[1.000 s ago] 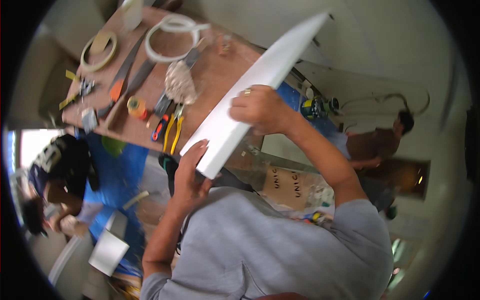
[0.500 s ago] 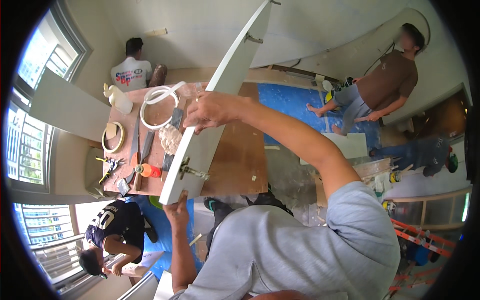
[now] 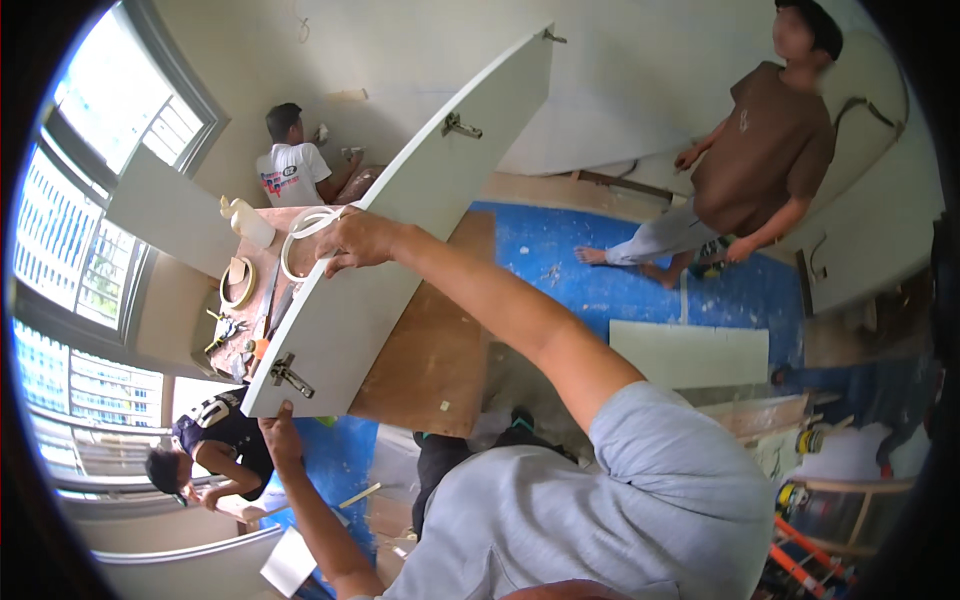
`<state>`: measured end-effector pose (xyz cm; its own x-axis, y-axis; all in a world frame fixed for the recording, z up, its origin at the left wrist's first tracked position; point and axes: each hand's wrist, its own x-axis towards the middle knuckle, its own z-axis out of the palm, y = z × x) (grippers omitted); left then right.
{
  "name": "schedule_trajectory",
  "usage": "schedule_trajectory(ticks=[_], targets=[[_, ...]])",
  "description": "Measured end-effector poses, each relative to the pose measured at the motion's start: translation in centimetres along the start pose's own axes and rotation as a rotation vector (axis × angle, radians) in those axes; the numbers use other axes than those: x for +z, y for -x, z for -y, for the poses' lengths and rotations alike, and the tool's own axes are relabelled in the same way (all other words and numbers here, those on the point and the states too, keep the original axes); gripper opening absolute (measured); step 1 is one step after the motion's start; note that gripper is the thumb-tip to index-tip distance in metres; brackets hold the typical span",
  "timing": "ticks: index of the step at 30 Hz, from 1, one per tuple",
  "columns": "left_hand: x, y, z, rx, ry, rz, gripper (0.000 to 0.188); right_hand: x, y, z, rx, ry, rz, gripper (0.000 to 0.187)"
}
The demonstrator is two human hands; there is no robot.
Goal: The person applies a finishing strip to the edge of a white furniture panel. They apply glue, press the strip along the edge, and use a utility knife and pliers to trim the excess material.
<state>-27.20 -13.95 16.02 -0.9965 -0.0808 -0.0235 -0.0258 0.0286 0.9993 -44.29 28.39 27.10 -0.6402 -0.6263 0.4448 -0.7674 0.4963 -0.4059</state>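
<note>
Currently wearing a grey shirt (image 3: pixel 560 510) and stretching both arms toward a long white panel (image 3: pixel 400 220). Pinching its bottom edge with the left hand (image 3: pixel 283 437), setting the thumb against that edge and hiding most of the fingers behind it, so being unable to tell their full curl. Bending the fingers of the right hand (image 3: pixel 357 240) over the panel's long left edge, farther up, in a mostly closed grip. Tilting the panel diagonally over the brown table (image 3: pixel 425 370), from lower left to upper right, and being unable to tell whether it is touching the tabletop. Showing on its broad face a lower hinge (image 3: pixel 291 376), a middle hinge (image 3: pixel 461 126) and a top hinge (image 3: pixel 555 37) at the far corner. Looking past the panel's left edge at small hand tools (image 3: pixel 225 330), a tape roll (image 3: pixel 236 303), a white coil (image 3: pixel 286 262) just beside the right hand, and a whitish bottle (image 3: pixel 250 226) standing near the table's far end. Seeing a person in a dark sleeveless top (image 3: pixel 232 430) bending at left. Viewing, to the right, a white board (image 3: pixel 688 353) lying flat, blue sheeting (image 3: pixel 535 245) covering the floor, and a person in a brown shirt (image 3: pixel 765 150) standing barefoot. Glimpsing a person in a white shirt (image 3: pixel 293 175) sitting near the far wall (image 3: pixel 400 60).
</note>
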Motion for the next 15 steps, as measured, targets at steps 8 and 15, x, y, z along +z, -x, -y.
schedule_trajectory(ticks=[8, 15], targets=[[-0.1, 0.0, 1.4, 0.004, 0.023, -0.08, 0.03, -0.3, -0.3, -0.4, -0.073, -0.005, -0.046, 0.039], [1.3, 0.1, 2.4, 0.073, 0.026, -0.127, 0.029, -3.3, 0.7, -5.1, -0.029, 0.067, 0.026, 0.044]])
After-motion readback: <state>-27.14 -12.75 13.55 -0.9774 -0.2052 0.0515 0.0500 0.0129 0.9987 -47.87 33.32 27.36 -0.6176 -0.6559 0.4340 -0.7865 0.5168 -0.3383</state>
